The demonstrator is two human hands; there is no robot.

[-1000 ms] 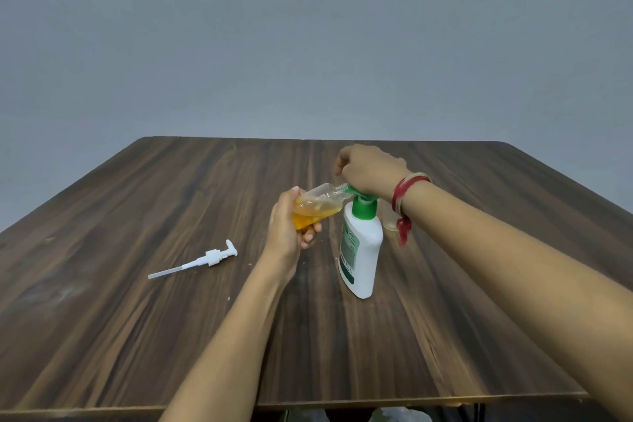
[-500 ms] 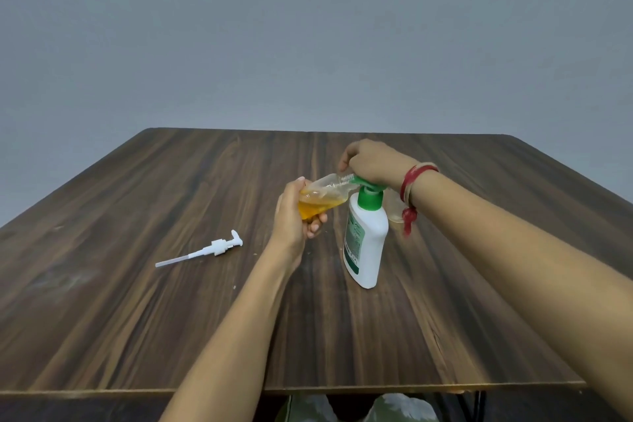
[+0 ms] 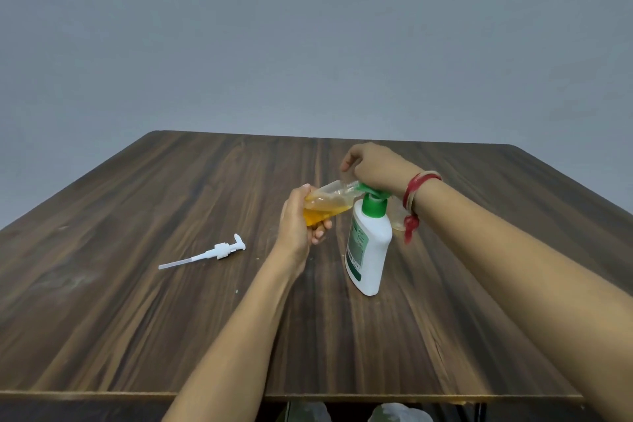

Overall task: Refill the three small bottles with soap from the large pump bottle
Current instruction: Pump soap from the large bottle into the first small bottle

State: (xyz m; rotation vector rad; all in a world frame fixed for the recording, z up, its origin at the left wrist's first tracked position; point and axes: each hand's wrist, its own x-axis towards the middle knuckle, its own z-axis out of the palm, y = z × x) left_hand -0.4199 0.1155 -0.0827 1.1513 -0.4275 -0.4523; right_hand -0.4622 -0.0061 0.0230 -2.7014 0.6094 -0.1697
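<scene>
A white large bottle point(image 3: 370, 250) with a green pump head point(image 3: 374, 197) stands upright near the table's middle. My right hand point(image 3: 375, 166) rests on top of the pump head, fingers curled over it. My left hand point(image 3: 297, 219) holds a small clear bottle point(image 3: 327, 204) tilted on its side, its mouth against the green nozzle. Orange soap fills the lower part of that bottle. Another small clear bottle point(image 3: 397, 216) shows partly behind the large bottle, under my right wrist. No third small bottle is in view.
A loose white pump with its long tube point(image 3: 209, 254) lies on the dark wooden table point(image 3: 137, 301) to the left of my left hand. The table's front edge runs along the bottom. A grey wall stands behind.
Both hands and the bottles hold nearly the same pose. The view has shifted slightly, and my right hand's fingers have lifted a little above the pump head.
</scene>
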